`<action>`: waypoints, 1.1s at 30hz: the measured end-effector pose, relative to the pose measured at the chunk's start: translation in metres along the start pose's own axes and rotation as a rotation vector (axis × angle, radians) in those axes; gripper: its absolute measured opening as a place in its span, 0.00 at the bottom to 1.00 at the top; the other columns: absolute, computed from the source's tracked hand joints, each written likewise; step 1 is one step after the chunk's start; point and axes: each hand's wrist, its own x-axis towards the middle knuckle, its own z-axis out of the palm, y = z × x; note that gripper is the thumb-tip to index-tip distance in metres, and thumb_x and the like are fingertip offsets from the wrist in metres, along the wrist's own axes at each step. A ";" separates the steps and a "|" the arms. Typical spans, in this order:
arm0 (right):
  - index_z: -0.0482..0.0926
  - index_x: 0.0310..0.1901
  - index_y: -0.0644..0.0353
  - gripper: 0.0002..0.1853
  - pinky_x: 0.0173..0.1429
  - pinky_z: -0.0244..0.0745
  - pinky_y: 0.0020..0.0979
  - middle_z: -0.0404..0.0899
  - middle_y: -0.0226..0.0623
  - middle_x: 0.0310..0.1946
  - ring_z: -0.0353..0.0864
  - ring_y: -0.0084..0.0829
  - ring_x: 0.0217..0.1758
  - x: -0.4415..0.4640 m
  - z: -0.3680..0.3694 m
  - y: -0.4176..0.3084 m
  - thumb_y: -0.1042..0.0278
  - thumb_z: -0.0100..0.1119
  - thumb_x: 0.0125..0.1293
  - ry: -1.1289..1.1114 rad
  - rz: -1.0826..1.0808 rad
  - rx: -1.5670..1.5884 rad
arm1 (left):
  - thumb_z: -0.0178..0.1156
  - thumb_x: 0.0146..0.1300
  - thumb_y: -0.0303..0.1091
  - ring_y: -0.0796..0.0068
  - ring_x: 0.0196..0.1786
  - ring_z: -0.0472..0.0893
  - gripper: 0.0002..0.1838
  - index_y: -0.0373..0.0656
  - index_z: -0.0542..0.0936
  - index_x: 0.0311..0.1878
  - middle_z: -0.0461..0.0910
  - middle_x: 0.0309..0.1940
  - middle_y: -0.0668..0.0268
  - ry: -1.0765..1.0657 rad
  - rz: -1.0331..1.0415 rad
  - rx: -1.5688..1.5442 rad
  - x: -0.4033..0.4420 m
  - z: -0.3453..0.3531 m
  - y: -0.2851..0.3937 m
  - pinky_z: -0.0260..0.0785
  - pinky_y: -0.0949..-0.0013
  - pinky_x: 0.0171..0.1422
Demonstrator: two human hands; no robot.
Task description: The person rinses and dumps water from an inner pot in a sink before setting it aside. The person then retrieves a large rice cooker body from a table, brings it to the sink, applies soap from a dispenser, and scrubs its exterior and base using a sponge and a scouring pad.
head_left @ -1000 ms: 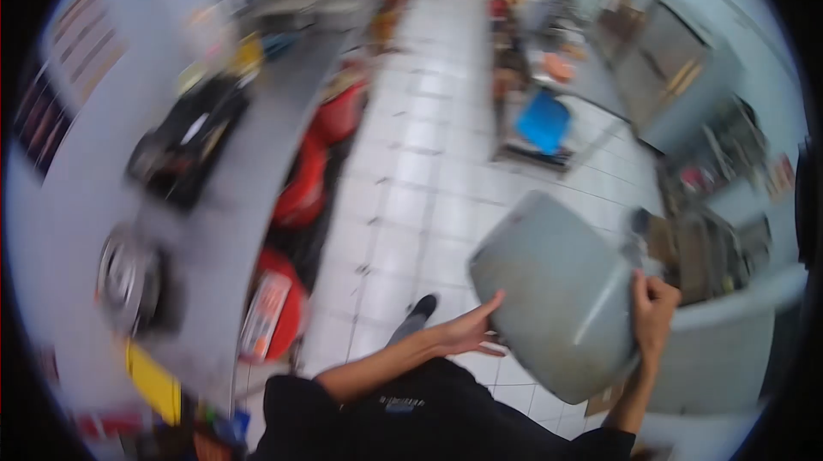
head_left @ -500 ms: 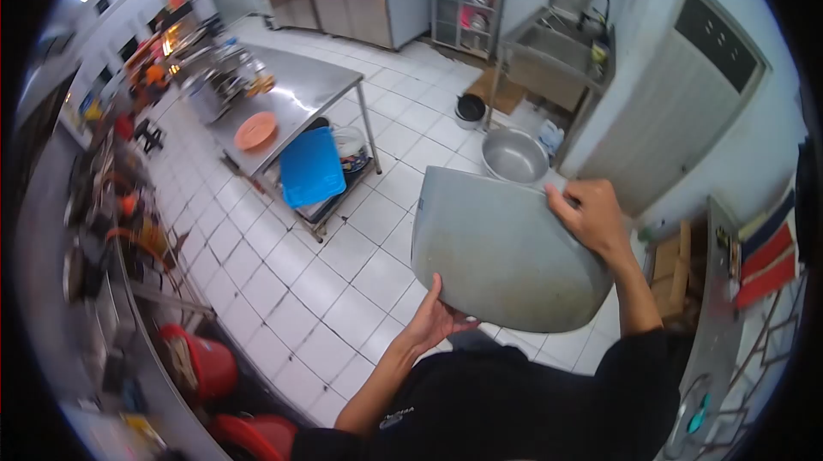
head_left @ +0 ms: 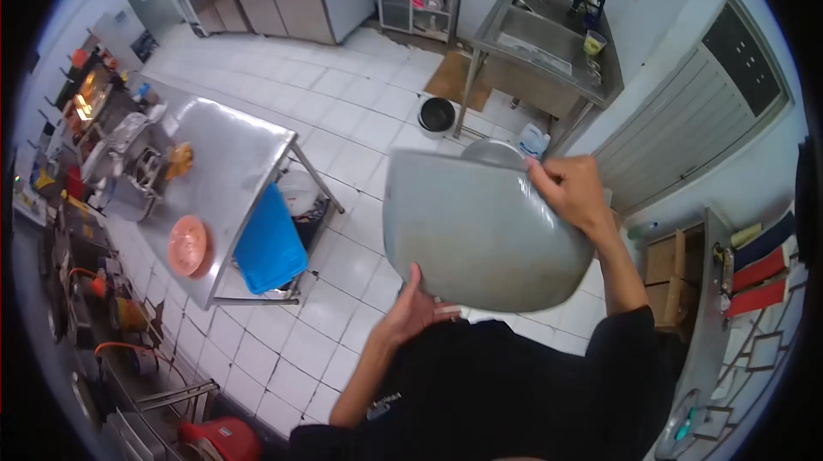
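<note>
A large, smooth grey panel [head_left: 484, 234] with rounded lower corners and brownish smears is held up in front of my body. Whether it is a flat board or one side of a tub, I cannot tell. My right hand [head_left: 570, 195] is closed over its upper right edge. At the lower left, my left hand [head_left: 410, 311] grips the edge, thumb on the near face and the other fingers partly hidden underneath. Behind the panel's top edge, a round metal basin [head_left: 493, 151] on the floor is mostly covered.
Left stands a steel table [head_left: 231, 131] with an orange basin [head_left: 187, 245]; a blue plastic tray [head_left: 270, 242] leans at its side. Ahead are a steel sink [head_left: 540, 37] and a black bucket [head_left: 436, 115]. A door [head_left: 686, 118] and a side counter [head_left: 707, 307] line the right.
My view has turned right and moved toward the sink, so the steel table now lies further left. The panel stays in both hands and covers more of the metal basin.
</note>
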 end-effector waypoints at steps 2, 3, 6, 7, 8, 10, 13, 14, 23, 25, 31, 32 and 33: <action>0.74 0.16 0.68 0.25 0.24 0.59 0.39 0.65 0.46 0.11 0.60 0.41 0.13 0.091 0.020 0.025 0.59 0.63 0.68 0.103 0.037 0.016 | 0.32 0.67 0.79 0.54 0.74 0.67 0.54 0.42 0.47 0.80 0.59 0.76 0.50 -0.031 -0.007 0.022 0.063 -0.026 0.082 0.64 0.51 0.73; 0.72 0.16 0.68 0.25 0.23 0.56 0.38 0.63 0.45 0.11 0.56 0.39 0.13 0.116 0.023 0.031 0.61 0.64 0.68 0.152 -0.001 0.003 | 0.31 0.67 0.79 0.56 0.74 0.67 0.53 0.42 0.49 0.80 0.60 0.76 0.52 -0.016 0.038 0.052 0.083 -0.030 0.113 0.64 0.52 0.73; 0.72 0.16 0.68 0.24 0.22 0.55 0.37 0.61 0.44 0.11 0.56 0.36 0.13 0.196 0.017 0.045 0.63 0.65 0.67 0.296 0.007 -0.023 | 0.31 0.68 0.79 0.59 0.75 0.66 0.52 0.43 0.50 0.80 0.60 0.76 0.54 0.004 0.060 0.141 0.136 -0.027 0.214 0.64 0.52 0.73; 0.72 0.16 0.68 0.24 0.22 0.55 0.37 0.61 0.44 0.11 0.56 0.36 0.13 0.224 0.014 0.051 0.63 0.65 0.67 0.326 0.011 -0.029 | 0.31 0.68 0.78 0.60 0.75 0.65 0.52 0.43 0.50 0.80 0.60 0.76 0.54 0.007 0.085 0.177 0.157 -0.026 0.249 0.64 0.52 0.72; 0.71 0.16 0.68 0.24 0.22 0.55 0.36 0.61 0.43 0.11 0.56 0.35 0.13 0.251 0.008 0.058 0.64 0.66 0.66 0.384 -0.002 -0.070 | 0.31 0.68 0.78 0.60 0.75 0.65 0.52 0.43 0.50 0.80 0.60 0.76 0.54 -0.014 0.090 0.197 0.180 -0.026 0.283 0.64 0.52 0.72; 0.71 0.16 0.69 0.24 0.22 0.55 0.36 0.61 0.42 0.11 0.57 0.34 0.12 0.302 0.004 0.069 0.65 0.67 0.66 0.443 -0.008 -0.119 | 0.31 0.69 0.77 0.61 0.75 0.64 0.51 0.44 0.49 0.80 0.58 0.77 0.55 -0.102 0.118 0.231 0.222 -0.033 0.334 0.64 0.52 0.72; 0.72 0.15 0.67 0.23 0.21 0.57 0.35 0.64 0.40 0.11 0.60 0.35 0.12 0.380 0.007 0.090 0.66 0.67 0.65 0.502 -0.080 -0.233 | 0.32 0.70 0.76 0.60 0.76 0.62 0.50 0.45 0.46 0.81 0.57 0.77 0.56 -0.199 0.138 0.251 0.296 -0.060 0.402 0.62 0.51 0.73; 0.72 0.15 0.67 0.23 0.21 0.57 0.35 0.64 0.40 0.11 0.60 0.35 0.12 0.400 0.017 0.100 0.66 0.67 0.65 0.505 -0.044 -0.230 | 0.32 0.70 0.76 0.60 0.76 0.62 0.50 0.45 0.46 0.81 0.57 0.77 0.56 -0.199 0.102 0.259 0.308 -0.068 0.416 0.62 0.51 0.73; 0.74 0.16 0.64 0.20 0.21 0.61 0.34 0.68 0.37 0.12 0.67 0.35 0.13 0.615 0.048 0.184 0.68 0.70 0.61 0.424 -0.134 -0.398 | 0.35 0.68 0.76 0.59 0.80 0.56 0.51 0.44 0.45 0.81 0.53 0.79 0.58 -0.309 0.087 0.143 0.495 -0.123 0.582 0.55 0.50 0.79; 0.74 0.15 0.63 0.19 0.21 0.61 0.35 0.68 0.36 0.11 0.67 0.36 0.13 0.652 0.062 0.202 0.68 0.70 0.60 0.435 -0.084 -0.438 | 0.37 0.67 0.77 0.61 0.80 0.56 0.52 0.45 0.47 0.80 0.55 0.78 0.59 -0.315 0.050 0.125 0.530 -0.144 0.613 0.54 0.52 0.79; 0.73 0.13 0.60 0.22 0.19 0.60 0.35 0.68 0.35 0.10 0.67 0.37 0.12 0.757 0.105 0.233 0.64 0.71 0.59 0.472 0.093 -0.604 | 0.40 0.67 0.76 0.64 0.78 0.58 0.51 0.46 0.49 0.80 0.57 0.77 0.61 -0.433 -0.114 0.100 0.641 -0.203 0.710 0.55 0.55 0.79; 0.71 0.11 0.58 0.23 0.18 0.60 0.36 0.67 0.35 0.10 0.67 0.39 0.12 0.766 0.113 0.237 0.61 0.71 0.59 0.506 0.160 -0.610 | 0.40 0.67 0.76 0.64 0.78 0.58 0.51 0.46 0.49 0.80 0.57 0.77 0.61 -0.445 -0.143 0.105 0.656 -0.207 0.728 0.55 0.55 0.79; 0.71 0.11 0.58 0.23 0.18 0.60 0.36 0.67 0.35 0.10 0.67 0.39 0.12 0.776 0.116 0.243 0.61 0.71 0.59 0.507 0.201 -0.623 | 0.40 0.67 0.76 0.65 0.78 0.59 0.50 0.46 0.50 0.80 0.58 0.77 0.62 -0.490 -0.195 0.121 0.673 -0.209 0.744 0.55 0.56 0.78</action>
